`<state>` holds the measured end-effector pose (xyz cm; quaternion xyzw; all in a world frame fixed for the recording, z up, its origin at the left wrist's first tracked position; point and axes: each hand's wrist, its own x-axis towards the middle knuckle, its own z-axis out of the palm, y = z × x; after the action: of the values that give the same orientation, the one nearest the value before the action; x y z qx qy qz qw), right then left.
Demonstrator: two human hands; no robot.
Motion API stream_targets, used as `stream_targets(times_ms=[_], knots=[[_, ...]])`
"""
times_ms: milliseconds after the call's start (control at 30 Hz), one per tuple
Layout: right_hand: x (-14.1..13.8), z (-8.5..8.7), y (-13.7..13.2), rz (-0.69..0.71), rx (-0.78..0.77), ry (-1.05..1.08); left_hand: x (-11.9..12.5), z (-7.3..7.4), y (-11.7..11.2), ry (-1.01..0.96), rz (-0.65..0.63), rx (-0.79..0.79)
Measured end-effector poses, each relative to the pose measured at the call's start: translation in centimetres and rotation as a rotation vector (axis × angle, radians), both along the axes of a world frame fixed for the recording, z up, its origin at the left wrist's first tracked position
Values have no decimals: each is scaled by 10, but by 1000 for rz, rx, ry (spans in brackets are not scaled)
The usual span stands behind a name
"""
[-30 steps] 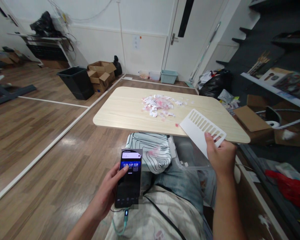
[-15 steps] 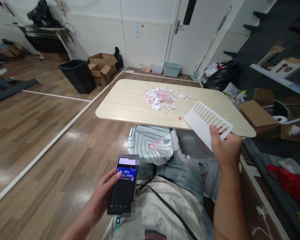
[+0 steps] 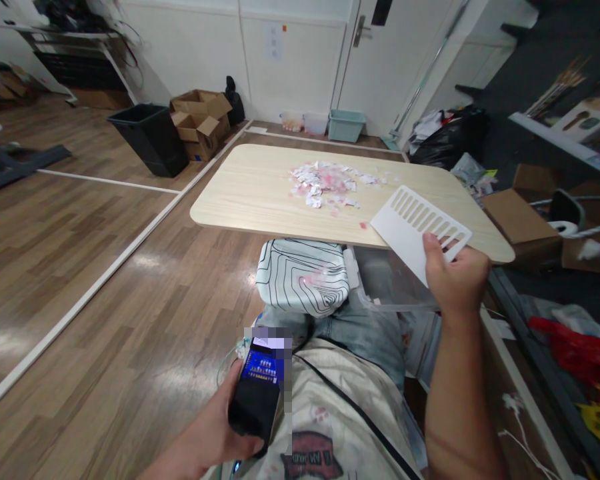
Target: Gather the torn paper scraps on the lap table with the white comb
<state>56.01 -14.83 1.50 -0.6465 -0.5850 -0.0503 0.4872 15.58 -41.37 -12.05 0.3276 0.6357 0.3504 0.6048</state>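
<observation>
My left hand point(image 3: 225, 420) is closed around a smartphone point(image 3: 255, 403) low over my lap, its thumb across the lower end of the dark screen. In my right hand point(image 3: 455, 277) is a flat white plastic scraper point(image 3: 405, 233) with a row of slots, gripped by its slotted edge and tilted over the near right side of the table point(image 3: 240, 193). A heap of torn white and pink paper scraps point(image 3: 323, 180) lies mid-table. One small pink scrap point(image 3: 363, 225) rests near the scraper's left corner.
Below the table edge are a patterned white cushion-like item point(image 3: 303, 277) and a clear plastic bin point(image 3: 395, 280). A black trash bin point(image 3: 150, 140) and cardboard boxes point(image 3: 200, 123) stand on the floor at left. An open cardboard box point(image 3: 520, 213) sits at right.
My left hand and the phone have shifted down and slightly right, and the thumb has moved from the upper screen to its lower end. My right hand still holds the scraper.
</observation>
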Motion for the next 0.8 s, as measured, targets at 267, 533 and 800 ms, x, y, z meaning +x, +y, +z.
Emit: stream_targets(times_ms=[267,533,800], knots=[[0,2,1,6,-9,-9,9,8,4,23,-2,54],[6,1,0,1,-34,-23,-7,12,7,-333,22,-63],[11,-1,-1,8,-56,-14,-4,38,36,-277,103,-82]])
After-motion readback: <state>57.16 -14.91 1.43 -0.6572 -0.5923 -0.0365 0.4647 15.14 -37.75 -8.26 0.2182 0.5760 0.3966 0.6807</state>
